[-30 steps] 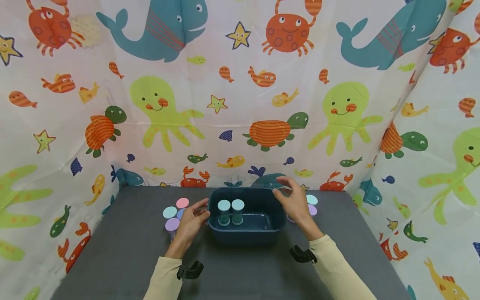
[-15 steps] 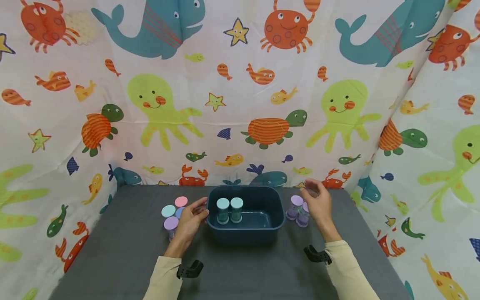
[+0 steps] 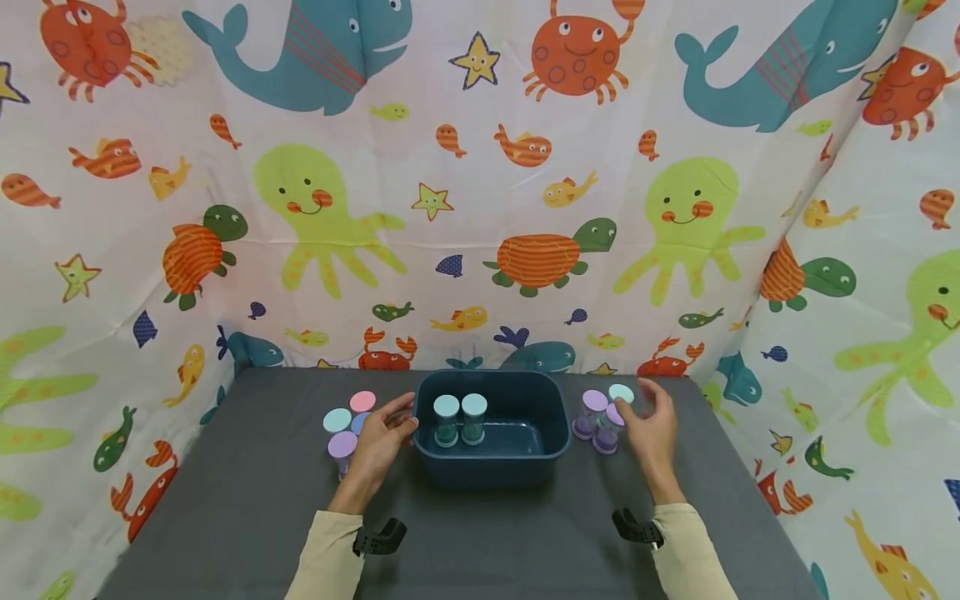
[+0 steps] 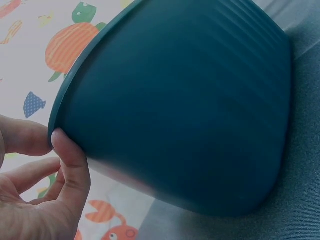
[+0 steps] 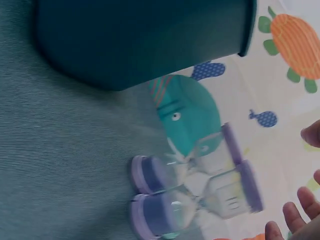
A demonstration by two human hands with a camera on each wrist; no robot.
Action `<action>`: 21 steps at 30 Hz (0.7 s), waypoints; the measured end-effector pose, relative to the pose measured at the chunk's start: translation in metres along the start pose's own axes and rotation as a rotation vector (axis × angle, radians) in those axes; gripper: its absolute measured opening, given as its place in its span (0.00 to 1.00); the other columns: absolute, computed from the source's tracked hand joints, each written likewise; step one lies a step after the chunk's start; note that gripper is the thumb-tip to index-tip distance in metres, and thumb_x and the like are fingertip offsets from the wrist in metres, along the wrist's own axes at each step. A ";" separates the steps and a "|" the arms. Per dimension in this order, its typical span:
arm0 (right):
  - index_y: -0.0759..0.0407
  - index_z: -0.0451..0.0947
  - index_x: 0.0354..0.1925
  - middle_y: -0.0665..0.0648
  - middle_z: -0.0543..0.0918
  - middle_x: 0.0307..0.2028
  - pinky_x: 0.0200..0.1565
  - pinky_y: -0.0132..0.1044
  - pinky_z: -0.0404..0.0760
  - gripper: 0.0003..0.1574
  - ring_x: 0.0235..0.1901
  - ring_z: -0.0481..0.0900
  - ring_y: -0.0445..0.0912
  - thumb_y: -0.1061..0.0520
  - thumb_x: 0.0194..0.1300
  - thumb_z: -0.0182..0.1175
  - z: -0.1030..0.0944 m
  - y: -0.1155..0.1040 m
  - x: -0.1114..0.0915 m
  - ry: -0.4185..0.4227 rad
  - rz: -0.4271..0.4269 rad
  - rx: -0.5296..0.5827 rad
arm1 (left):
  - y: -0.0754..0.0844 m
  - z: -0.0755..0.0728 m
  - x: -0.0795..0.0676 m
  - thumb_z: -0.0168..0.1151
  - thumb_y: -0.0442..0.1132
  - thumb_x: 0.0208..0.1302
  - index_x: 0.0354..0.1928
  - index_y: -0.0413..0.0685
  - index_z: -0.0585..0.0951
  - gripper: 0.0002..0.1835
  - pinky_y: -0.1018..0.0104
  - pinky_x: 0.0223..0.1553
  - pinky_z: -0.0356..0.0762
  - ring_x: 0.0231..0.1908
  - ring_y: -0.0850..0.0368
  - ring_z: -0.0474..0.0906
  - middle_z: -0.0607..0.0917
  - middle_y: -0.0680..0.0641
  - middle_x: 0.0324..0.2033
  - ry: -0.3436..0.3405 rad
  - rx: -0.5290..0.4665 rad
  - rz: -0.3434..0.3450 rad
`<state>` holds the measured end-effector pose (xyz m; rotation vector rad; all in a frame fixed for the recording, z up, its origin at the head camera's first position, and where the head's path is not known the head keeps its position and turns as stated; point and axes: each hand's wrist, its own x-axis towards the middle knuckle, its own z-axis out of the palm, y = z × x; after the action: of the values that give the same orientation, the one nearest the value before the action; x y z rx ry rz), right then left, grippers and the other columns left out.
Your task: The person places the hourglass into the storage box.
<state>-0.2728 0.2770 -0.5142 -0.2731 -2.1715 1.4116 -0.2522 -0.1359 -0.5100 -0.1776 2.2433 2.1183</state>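
Note:
A dark blue plastic bin [image 3: 491,477] stands mid-table, with two mint-capped hourglass sand timers [image 3: 446,410] upright in its left half. My left hand [image 3: 381,448] pinches the bin's left rim between thumb and finger, as the left wrist view confirms. To the bin's right, my right hand [image 3: 651,433] hovers beside a cluster of sand timers, thumb and fingers apart and nothing between them. That cluster has two purple-capped timers [image 5: 200,200] with purple sand and a mint-capped timer [image 3: 620,393] behind them, partly hidden.
Left of the bin stand several more sand timers: one pink-capped [image 3: 363,402], one mint [image 3: 337,420], one blue [image 3: 359,423] and one purple [image 3: 342,447], partly behind my left hand. A sea-animal curtain [image 3: 480,333] hangs behind the grey table [image 3: 495,542].
My right hand has moved from the bin's right rim rightward to the timers there, uncovering the purple-capped ones. My left hand stays at the left rim.

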 end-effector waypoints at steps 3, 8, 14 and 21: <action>0.65 0.69 0.62 0.68 0.73 0.59 0.60 0.55 0.71 0.36 0.61 0.71 0.59 0.59 0.58 0.69 0.002 0.009 -0.005 -0.002 0.040 0.032 | 0.000 0.000 -0.001 0.58 0.33 0.68 0.65 0.52 0.75 0.24 0.69 0.41 0.79 0.48 0.52 0.76 0.77 0.42 0.61 0.002 -0.002 -0.002; 0.66 0.65 0.63 0.68 0.73 0.58 0.59 0.51 0.69 0.40 0.60 0.71 0.59 0.56 0.57 0.71 0.008 0.020 -0.012 -0.027 0.110 0.060 | 0.000 0.000 -0.002 0.59 0.33 0.68 0.65 0.52 0.75 0.24 0.68 0.41 0.79 0.48 0.52 0.76 0.77 0.43 0.61 0.001 -0.005 0.001; 0.67 0.63 0.63 0.67 0.71 0.58 0.59 0.45 0.67 0.42 0.59 0.71 0.58 0.55 0.57 0.72 0.015 0.027 -0.017 -0.059 0.180 0.058 | 0.001 0.000 0.000 0.59 0.34 0.68 0.65 0.52 0.75 0.24 0.69 0.41 0.79 0.49 0.52 0.76 0.76 0.42 0.62 0.001 -0.005 0.010; 0.65 0.62 0.64 0.66 0.71 0.60 0.53 0.30 0.68 0.40 0.59 0.71 0.55 0.59 0.58 0.70 0.020 0.034 -0.017 -0.076 0.237 0.087 | 0.001 -0.001 0.000 0.58 0.33 0.68 0.66 0.53 0.74 0.24 0.68 0.41 0.80 0.49 0.52 0.76 0.77 0.43 0.61 0.001 -0.011 -0.001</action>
<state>-0.2731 0.2686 -0.5562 -0.4639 -2.1877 1.6663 -0.2520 -0.1365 -0.5087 -0.1809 2.2325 2.1304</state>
